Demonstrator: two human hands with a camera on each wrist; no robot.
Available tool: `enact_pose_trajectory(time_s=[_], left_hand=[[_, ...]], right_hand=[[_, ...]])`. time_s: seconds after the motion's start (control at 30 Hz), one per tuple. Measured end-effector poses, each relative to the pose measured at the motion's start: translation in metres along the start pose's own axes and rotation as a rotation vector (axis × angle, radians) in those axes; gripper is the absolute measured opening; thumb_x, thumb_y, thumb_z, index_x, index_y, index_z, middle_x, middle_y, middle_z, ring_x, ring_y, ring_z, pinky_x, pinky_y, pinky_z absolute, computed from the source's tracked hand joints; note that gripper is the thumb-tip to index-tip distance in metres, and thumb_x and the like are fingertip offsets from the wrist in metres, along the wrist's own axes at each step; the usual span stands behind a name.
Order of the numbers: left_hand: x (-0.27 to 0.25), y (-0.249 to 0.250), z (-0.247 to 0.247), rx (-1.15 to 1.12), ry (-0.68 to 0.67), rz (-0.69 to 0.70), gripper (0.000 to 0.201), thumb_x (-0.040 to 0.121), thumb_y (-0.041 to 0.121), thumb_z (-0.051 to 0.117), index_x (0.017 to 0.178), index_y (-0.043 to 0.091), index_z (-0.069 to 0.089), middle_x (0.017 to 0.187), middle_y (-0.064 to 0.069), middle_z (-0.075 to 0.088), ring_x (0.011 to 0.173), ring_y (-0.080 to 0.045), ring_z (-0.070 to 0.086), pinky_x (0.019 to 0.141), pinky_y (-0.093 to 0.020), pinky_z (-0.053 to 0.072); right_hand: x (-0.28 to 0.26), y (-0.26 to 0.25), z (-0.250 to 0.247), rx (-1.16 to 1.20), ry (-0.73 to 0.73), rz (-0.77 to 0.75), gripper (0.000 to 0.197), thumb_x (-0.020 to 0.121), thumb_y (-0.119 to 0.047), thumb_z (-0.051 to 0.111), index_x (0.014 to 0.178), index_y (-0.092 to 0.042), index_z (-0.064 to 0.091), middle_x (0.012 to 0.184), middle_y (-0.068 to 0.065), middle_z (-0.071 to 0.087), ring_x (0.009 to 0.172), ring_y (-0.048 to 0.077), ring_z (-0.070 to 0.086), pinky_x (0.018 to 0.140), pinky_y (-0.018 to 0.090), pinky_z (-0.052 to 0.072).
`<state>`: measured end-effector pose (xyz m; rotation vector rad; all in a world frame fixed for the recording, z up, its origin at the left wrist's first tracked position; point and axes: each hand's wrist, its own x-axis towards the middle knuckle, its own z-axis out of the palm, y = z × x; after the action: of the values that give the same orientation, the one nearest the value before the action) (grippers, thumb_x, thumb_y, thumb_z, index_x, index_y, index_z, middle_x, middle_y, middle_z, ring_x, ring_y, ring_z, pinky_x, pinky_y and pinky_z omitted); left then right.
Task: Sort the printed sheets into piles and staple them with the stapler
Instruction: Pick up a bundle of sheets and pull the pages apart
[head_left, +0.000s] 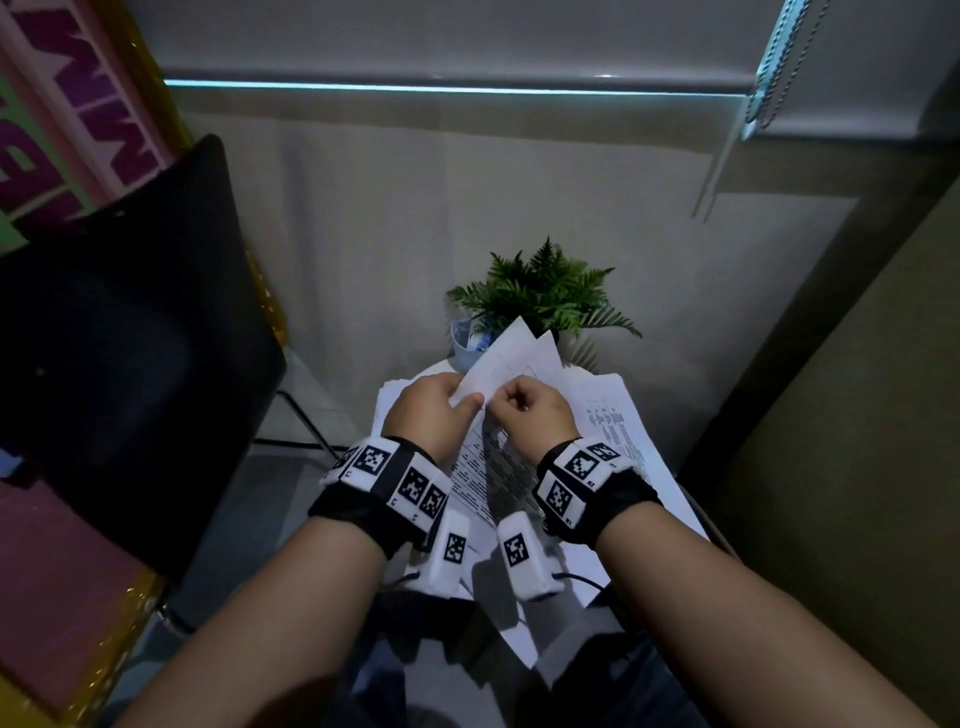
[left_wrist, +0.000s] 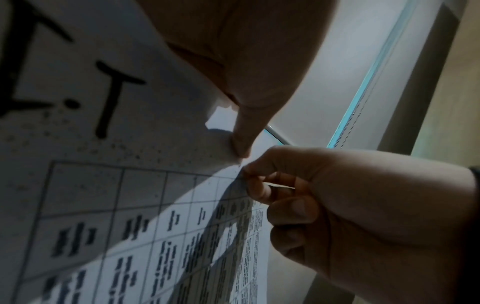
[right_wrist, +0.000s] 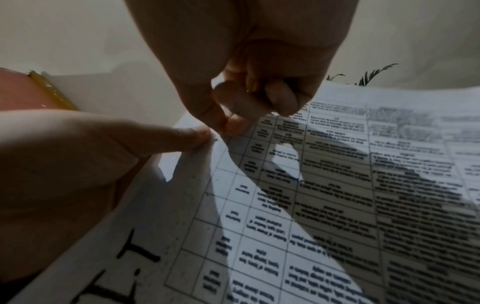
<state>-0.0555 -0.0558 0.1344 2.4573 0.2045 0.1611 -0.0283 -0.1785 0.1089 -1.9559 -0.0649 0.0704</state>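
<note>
Both hands meet over the small white table (head_left: 574, 370), in front of the fern (head_left: 545, 291). The left hand (head_left: 434, 415) pinches the near corner of a few printed sheets (head_left: 511, 358), thumb on top, lifting them so they fan up toward the fern. The right hand (head_left: 530, 415) is curled, thumb and forefinger nipping that same corner where the top page peels back; whether it holds paper or a staple is too small to tell. More printed sheets lie spread on the table under and to the right of the hands. A bluish cup (head_left: 467, 338) stands just left of the fern. No stapler can be made out.

Handling, judged: thin, light, floppy paper, sagging from one corner; easily creased or torn there. Sheets slide on each other. Best taken at a corner or short edge, squared before stapling.
</note>
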Motion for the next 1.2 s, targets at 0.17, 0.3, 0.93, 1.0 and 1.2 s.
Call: enact_pose_trajectory(time_s=[0.17,0.3,0.93,1.0,1.2], left_hand=[[0.001,-0.006,0.005,-0.033,-0.044,-0.022,0.021,0.091,0.03,0.056,0.09,0.01,0.065,0.086,-0.009,0.064,0.088,-0.026,0.059,0.068,-0.025,0.035],[-0.003,-0.016,0.011,-0.044,0.003,-0.056,0.019,0.091,0.029,0.055,0.089,0.012,0.064,0.081,-0.005,0.063,0.08,-0.023,0.056,0.066,-0.026,0.035],[0.013,-0.052,0.023,-0.04,0.059,-0.176,0.032,0.087,0.029,0.059,0.101,0.002,0.067,0.098,-0.023,0.068,0.094,-0.035,0.062,0.077,-0.033,0.043],[0.016,-0.051,0.024,-0.014,0.065,-0.168,0.027,0.089,0.024,0.058,0.101,0.002,0.067,0.099,-0.023,0.067,0.095,-0.035,0.061,0.076,-0.032,0.041],[0.022,-0.047,0.029,-0.031,0.051,-0.172,0.026,0.089,0.023,0.057,0.102,0.003,0.067,0.097,-0.02,0.068,0.091,-0.031,0.062,0.076,-0.031,0.04]], right_hand=[[-0.001,0.005,-0.001,0.025,0.038,-0.078,0.008,0.087,-0.012,0.058,0.079,-0.011,0.058,0.067,0.002,0.054,0.061,0.013,0.047,0.061,0.019,0.042],[0.004,0.001,-0.009,0.074,0.107,-0.102,0.006,0.087,-0.012,0.057,0.082,-0.011,0.058,0.069,-0.002,0.053,0.06,0.008,0.048,0.059,0.012,0.041],[0.061,0.095,-0.21,-0.43,0.433,0.279,0.01,0.081,-0.003,0.058,0.08,-0.001,0.068,0.08,0.014,0.064,0.072,0.027,0.061,0.071,0.027,0.051],[0.066,0.106,-0.223,-0.472,0.438,0.289,0.016,0.083,-0.006,0.058,0.084,0.003,0.071,0.085,0.017,0.07,0.083,0.031,0.066,0.08,0.032,0.053],[0.067,0.119,-0.235,-0.429,0.443,0.394,0.021,0.087,-0.008,0.056,0.098,-0.001,0.073,0.104,0.016,0.07,0.099,0.031,0.066,0.092,0.038,0.052]])
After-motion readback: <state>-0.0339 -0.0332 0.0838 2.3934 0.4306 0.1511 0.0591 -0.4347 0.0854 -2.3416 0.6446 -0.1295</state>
